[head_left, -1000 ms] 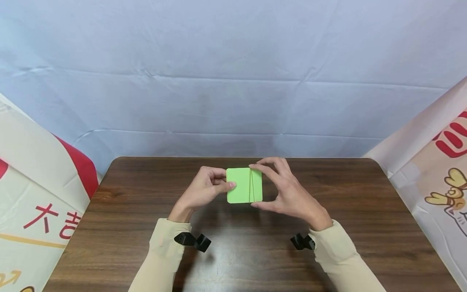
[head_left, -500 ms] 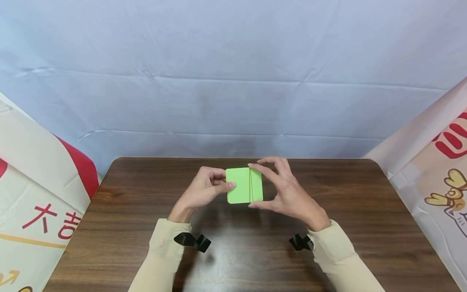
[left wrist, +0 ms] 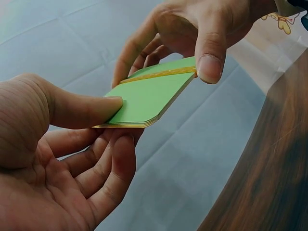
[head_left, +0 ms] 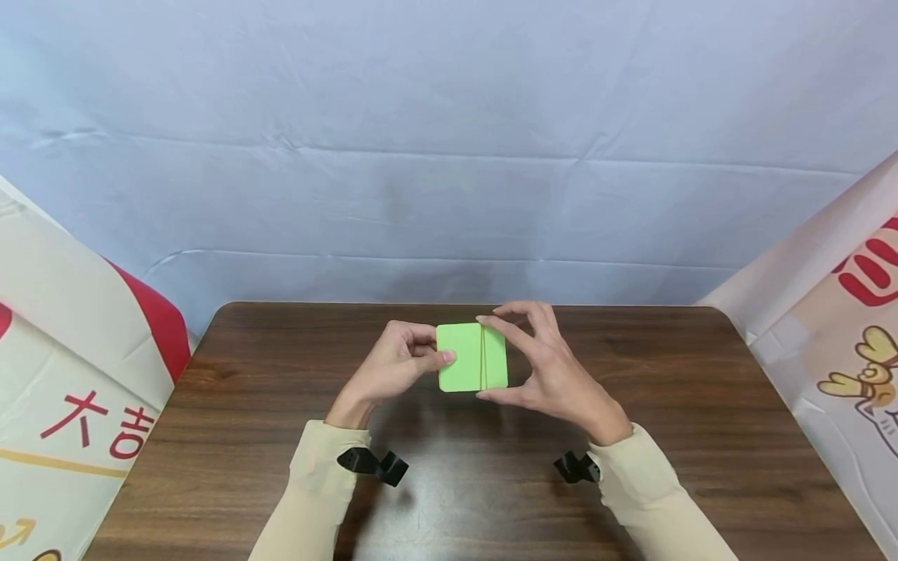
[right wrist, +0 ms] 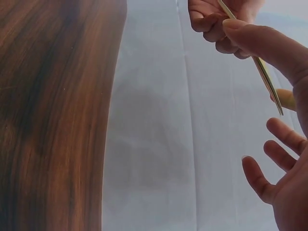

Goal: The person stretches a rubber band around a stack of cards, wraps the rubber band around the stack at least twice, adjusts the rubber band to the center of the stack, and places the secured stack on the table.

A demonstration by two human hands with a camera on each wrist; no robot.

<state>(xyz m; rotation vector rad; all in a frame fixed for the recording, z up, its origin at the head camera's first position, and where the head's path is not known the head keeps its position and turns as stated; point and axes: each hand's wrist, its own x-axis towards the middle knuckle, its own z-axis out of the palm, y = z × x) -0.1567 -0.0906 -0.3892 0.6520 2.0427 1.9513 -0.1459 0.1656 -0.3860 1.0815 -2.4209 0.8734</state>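
A thin stack of light green square cards (head_left: 463, 375) with rounded corners is held up over the table. My left hand (head_left: 394, 365) pinches its left edge, thumb on top and fingers beneath. Around the right part of the stack runs a yellow rubber band (left wrist: 159, 75), its strands close together in the head view. My right hand (head_left: 561, 378) holds the band at the stack's far and near edges between index finger and thumb. The right hand's other fingers are spread away from the cards. In the right wrist view the stack (right wrist: 267, 82) appears edge-on.
Under both hands lies a dark brown wooden table (head_left: 245, 436). A pale blue-grey cloth (head_left: 449, 195) hangs behind its far edge. Printed white cloths hang at the left (head_left: 84, 351) and right (head_left: 835, 335). Each sleeve carries a black wrist mount (head_left: 372, 465).
My right thumb and index finger have shifted slightly left along the stack. The rubber band's strands lie slightly closer together; the left hand keeps its pinch.
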